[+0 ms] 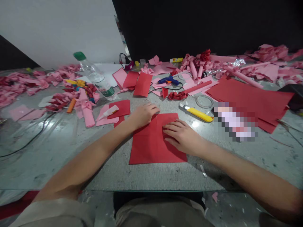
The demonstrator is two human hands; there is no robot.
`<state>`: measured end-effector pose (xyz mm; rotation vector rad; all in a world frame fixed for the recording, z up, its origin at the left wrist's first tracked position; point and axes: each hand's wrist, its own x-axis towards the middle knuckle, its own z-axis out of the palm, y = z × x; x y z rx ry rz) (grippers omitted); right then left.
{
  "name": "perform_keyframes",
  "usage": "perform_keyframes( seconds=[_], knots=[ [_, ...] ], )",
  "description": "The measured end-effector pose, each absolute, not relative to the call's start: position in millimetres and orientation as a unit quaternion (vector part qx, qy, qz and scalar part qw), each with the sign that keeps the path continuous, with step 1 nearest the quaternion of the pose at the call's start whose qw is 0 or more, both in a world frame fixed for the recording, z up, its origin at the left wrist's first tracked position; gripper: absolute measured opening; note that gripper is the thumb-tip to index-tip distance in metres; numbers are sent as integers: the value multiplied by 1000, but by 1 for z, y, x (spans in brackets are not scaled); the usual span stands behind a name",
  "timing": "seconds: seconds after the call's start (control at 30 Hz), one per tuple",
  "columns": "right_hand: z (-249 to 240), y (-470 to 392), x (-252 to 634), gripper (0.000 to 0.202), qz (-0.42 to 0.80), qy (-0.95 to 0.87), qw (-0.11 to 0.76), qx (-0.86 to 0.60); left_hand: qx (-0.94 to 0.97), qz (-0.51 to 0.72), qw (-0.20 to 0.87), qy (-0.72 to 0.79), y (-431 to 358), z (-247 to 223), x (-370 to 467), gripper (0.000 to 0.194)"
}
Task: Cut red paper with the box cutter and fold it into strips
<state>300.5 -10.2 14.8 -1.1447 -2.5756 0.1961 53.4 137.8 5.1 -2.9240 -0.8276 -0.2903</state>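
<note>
A sheet of red paper (151, 148) lies flat on the table in front of me, with a thin straight line running down its middle from the far edge. My left hand (145, 115) rests over its far left part, fingers stretched toward that line and lightly bent. On the right half, my right hand (181, 134) lies palm down with the fingers spread. Neither hand grips anything that I can see. Just beyond my right hand is a yellow utility knife (200, 114), its blade out. More red paper (118, 123) shows partly from under my left forearm.
A tilted-looking water bottle (100, 82) stands at the back left. Behind the sheet are a blue glue gun (169, 80) and a roll of tape (204, 101). Stacked red sheets (251, 97) lie right, beside a pixelated object (234, 123). Pink paper scraps (42, 82) line the back.
</note>
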Motion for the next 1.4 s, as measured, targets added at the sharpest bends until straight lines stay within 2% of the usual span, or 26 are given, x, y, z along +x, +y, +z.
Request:
perform_keyframes(
  seconds=[0.6,0.67,0.83,1.17,1.27,1.4],
  knots=[
    [15,-10,301,31,65,-901,159,-399,-958,-97,13,-271,139,14,54,49],
    [15,-10,301,31,63,-901,157,-399,-953,-116,6,-281,135,16,52,44],
    [12,-9,301,31,63,-902,161,-396,-925,-191,-11,-327,116,21,35,16],
    [12,-9,301,30,64,-899,167,-399,-920,-209,-48,-327,60,36,8,12],
    [14,-12,299,31,70,-899,165,-400,-913,-193,-94,-346,37,26,13,26],
    [14,-24,292,48,76,-891,167,-414,-919,-95,-125,-363,15,5,18,86]
  ],
)
